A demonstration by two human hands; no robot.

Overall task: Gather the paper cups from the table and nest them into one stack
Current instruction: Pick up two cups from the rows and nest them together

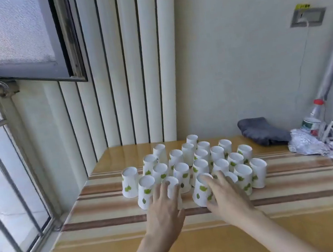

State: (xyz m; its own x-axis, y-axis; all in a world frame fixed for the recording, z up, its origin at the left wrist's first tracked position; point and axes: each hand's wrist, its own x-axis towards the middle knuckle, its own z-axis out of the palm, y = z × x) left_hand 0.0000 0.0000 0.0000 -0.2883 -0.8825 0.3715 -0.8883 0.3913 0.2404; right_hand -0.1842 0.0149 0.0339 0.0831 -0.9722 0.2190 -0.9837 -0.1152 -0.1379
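White paper cups (189, 163) with green leaf prints stand upside down in a tight cluster at the middle of the surface (114, 249), which is covered in a yellow cloth with brown and cream stripes. Both hands reach into the near edge of the cluster, from the 6 o'clock side.

The left hand (163, 208) lies palm down with fingers spread, its fingertips resting on the upturned base and side of a front cup (172, 185); whether it grips that cup cannot be told. Another front cup (145, 192) stands just beside this hand at its 10 o'clock, and a lone cup (130, 181) sits a little apart at the cluster's 9 o'clock edge.

The right hand (226, 196) is curved around the nearest cup (201, 191), thumb low on the cup's near side and fingers spread over its top and far side, touching it. More cups stand just beyond this hand from 12 to 2 o'clock, and the rest of the rows run back toward the wall.

At the surface's 2 o'clock corner lie a grey cloth (261, 132), crumpled foil (310, 146) and a clear bottle with a red cap (315, 119), all well apart from the cups.
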